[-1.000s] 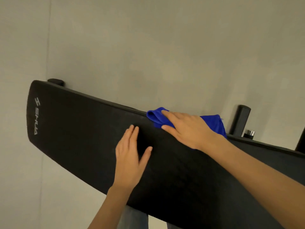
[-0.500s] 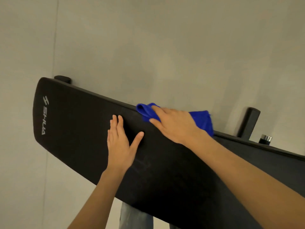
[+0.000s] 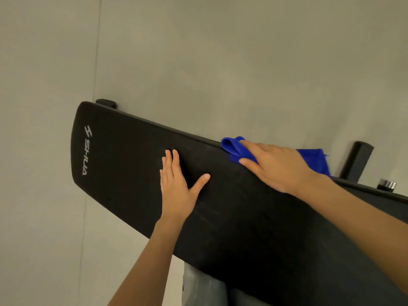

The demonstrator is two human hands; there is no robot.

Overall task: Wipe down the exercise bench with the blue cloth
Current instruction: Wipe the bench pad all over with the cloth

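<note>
A long black padded exercise bench (image 3: pixel 123 173) with a white logo near its left end runs diagonally across the view. My right hand (image 3: pixel 276 166) presses the blue cloth (image 3: pixel 234 149) flat against the bench's far edge; cloth shows in front of the fingers and behind the wrist. My left hand (image 3: pixel 176 186) lies flat on the pad's middle with fingers spread and nothing in it.
A black upright post (image 3: pixel 356 161) and a small metal-capped knob (image 3: pixel 387 184) rise behind the bench on the right. A black foot (image 3: pixel 106 103) pokes out behind the left end. Grey floor surrounds the bench; denim trouser legs (image 3: pixel 198 288) show below it.
Both hands kept their pose on the pad, the right one still on the cloth at the far edge. The view shifted, so the bench's left end appears further right and lower.
</note>
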